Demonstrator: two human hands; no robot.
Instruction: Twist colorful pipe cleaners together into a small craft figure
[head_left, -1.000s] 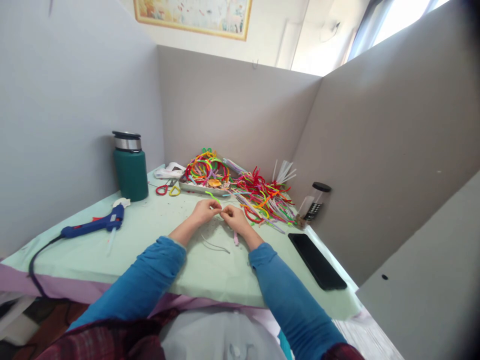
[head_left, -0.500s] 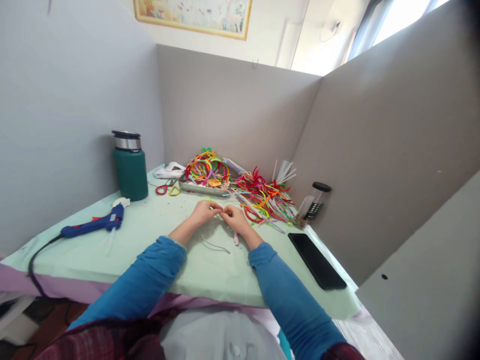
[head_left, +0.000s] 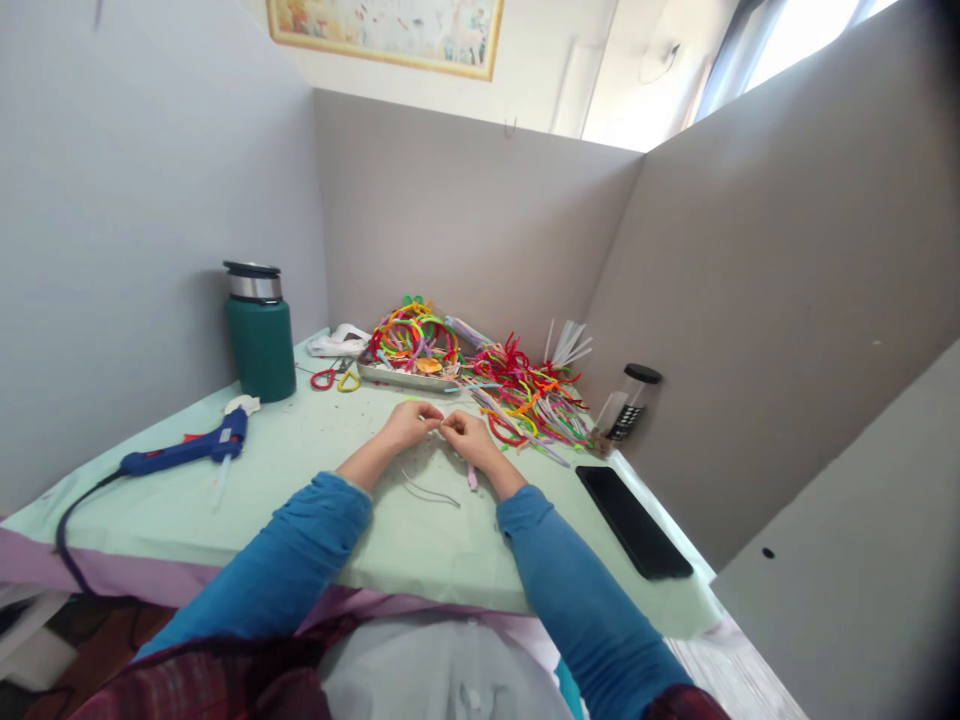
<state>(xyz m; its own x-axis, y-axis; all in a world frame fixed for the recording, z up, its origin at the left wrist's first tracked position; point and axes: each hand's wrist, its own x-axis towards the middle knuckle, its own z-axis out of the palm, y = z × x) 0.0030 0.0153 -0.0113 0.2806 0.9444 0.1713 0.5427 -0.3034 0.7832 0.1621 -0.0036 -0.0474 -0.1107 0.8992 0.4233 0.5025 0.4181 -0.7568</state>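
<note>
My left hand [head_left: 409,424] and my right hand [head_left: 466,437] meet at the middle of the green table [head_left: 300,480], fingertips pinched together on a thin pipe cleaner [head_left: 442,425]. A pink piece [head_left: 472,478] pokes out under my right hand. A white pipe cleaner [head_left: 427,491] lies on the table just in front of my hands. Behind them sits a metal tray [head_left: 401,377] heaped with colourful pipe cleaner loops, and a loose pile of pipe cleaners [head_left: 529,395] spreads to its right.
A blue glue gun [head_left: 187,451] with its cord lies at the left. A green flask [head_left: 260,332] stands at the back left, scissors [head_left: 335,379] beside the tray. A black phone [head_left: 634,520] and a clear jar [head_left: 628,403] are at the right. Grey partitions enclose the table.
The green end of the pipe cleaner above my left hand has dropped out of sight. My hands stay pinched together in the same spot.
</note>
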